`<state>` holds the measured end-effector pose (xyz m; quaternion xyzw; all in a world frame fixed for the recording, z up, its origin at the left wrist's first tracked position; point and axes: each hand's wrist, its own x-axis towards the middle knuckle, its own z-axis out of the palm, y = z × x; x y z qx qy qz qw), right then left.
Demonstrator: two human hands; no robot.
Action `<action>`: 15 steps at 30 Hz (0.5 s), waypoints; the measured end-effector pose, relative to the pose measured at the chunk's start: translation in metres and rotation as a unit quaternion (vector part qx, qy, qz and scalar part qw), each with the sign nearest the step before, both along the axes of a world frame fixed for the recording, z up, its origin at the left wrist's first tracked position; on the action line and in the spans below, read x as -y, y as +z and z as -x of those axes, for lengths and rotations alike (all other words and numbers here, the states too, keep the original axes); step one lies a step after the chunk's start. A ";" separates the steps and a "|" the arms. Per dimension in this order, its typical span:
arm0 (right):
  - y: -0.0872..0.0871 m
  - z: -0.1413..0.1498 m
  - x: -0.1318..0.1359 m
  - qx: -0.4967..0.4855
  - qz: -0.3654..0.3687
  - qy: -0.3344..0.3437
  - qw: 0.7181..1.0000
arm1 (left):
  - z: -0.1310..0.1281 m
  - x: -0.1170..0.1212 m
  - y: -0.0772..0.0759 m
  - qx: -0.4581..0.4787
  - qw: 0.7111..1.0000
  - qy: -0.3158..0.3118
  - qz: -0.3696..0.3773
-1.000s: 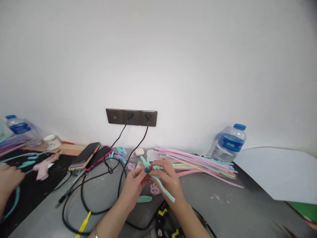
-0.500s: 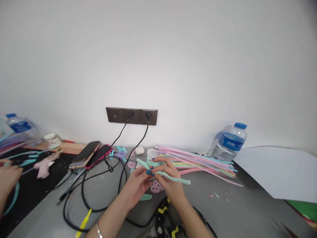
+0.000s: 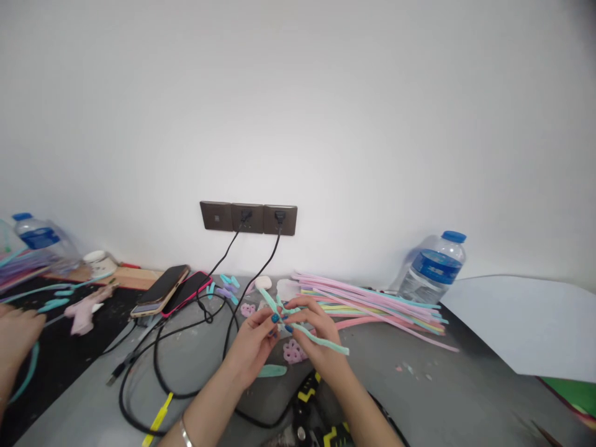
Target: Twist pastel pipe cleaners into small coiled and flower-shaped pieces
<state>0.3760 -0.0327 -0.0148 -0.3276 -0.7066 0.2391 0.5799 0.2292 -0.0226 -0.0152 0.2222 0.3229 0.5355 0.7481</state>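
Between my two hands is a mint-green pipe cleaner (image 3: 321, 341), bent into a loop near the fingertips, with one long tail trailing right. My left hand (image 3: 255, 341) pinches it with thumb and fingers. My right hand (image 3: 316, 332) grips it from the other side, fingertips close to the left thumb. Just below the hands lies a pink looped pipe-cleaner flower (image 3: 293, 351), partly covered by my right hand. A flat mint-green piece (image 3: 272, 370) rests on the table under my left hand.
Pastel pipe cleaners (image 3: 367, 304) lie bundled beside a water bottle (image 3: 433, 267). White paper (image 3: 526, 323) is at right. Phones (image 3: 161, 290), black cables (image 3: 158, 366) and a black-and-yellow tool (image 3: 305, 403) are nearby. Another person's hand (image 3: 18, 335) works at far left.
The mint pipe cleaner has tilted, its upper end now standing higher and its right tail drooping lower and drawn slightly left. My fingers have shifted a little around it.
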 end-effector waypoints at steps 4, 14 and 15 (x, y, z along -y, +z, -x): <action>-0.002 -0.001 -0.002 -0.051 0.004 0.020 0.998 | 0.001 0.001 0.000 -0.009 1.000 -0.018 0.008; -0.005 -0.004 -0.004 -0.056 0.049 0.062 0.995 | -0.001 -0.001 -0.006 0.012 0.999 0.043 0.026; -0.005 -0.004 -0.004 -0.054 0.052 0.064 0.995 | -0.001 -0.001 -0.007 0.012 0.999 0.044 0.025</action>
